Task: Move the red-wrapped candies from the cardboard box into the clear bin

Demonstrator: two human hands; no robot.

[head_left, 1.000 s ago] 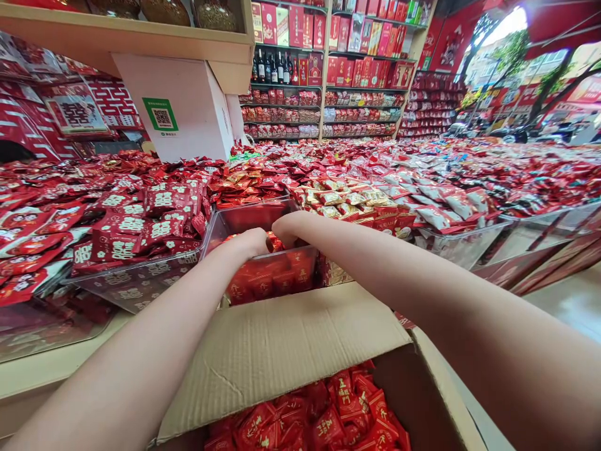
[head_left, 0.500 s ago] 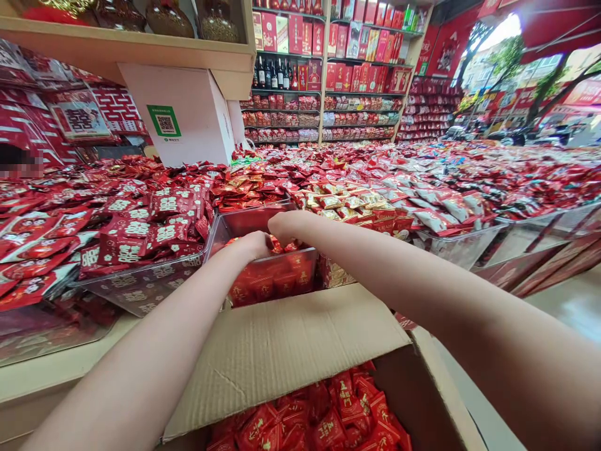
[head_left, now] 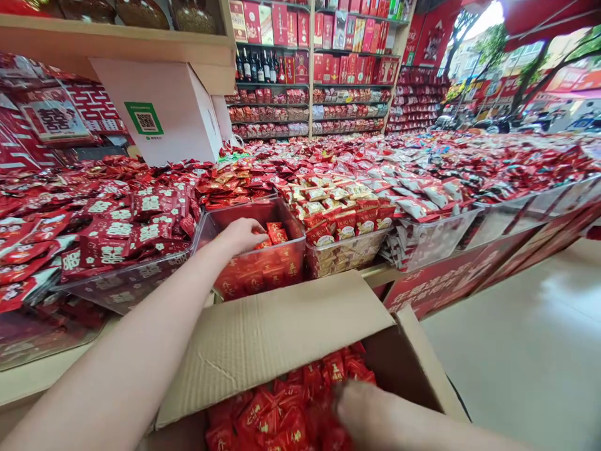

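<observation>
My left hand (head_left: 241, 236) reaches over the near wall of a clear plastic bin (head_left: 220, 216). Its fingers are loosely bent and a little apart, with the tips against small red candy packets (head_left: 277, 233) standing inside; part of the hand's underside is hidden. My right hand (head_left: 359, 407) is down in an open cardboard box (head_left: 277, 332), at a heap of loose red packets (head_left: 267, 416) with gold lettering. Motion smears it, and its fingers cannot be made out. The box stands in front of the bin, its flap raised towards it.
Left of the bin stands another bin of dark red packets (head_left: 150, 210). To its right is a bin of durian packets (head_left: 347, 225), then white-and-red packets (head_left: 434, 200). A pale box with a QR code (head_left: 145, 119) stands behind. Shelves (head_left: 312, 75) line the back.
My right hand has left the plastic bin and come down into the cardboard box. My left hand stays at the bin. The whole view has shifted slightly.
</observation>
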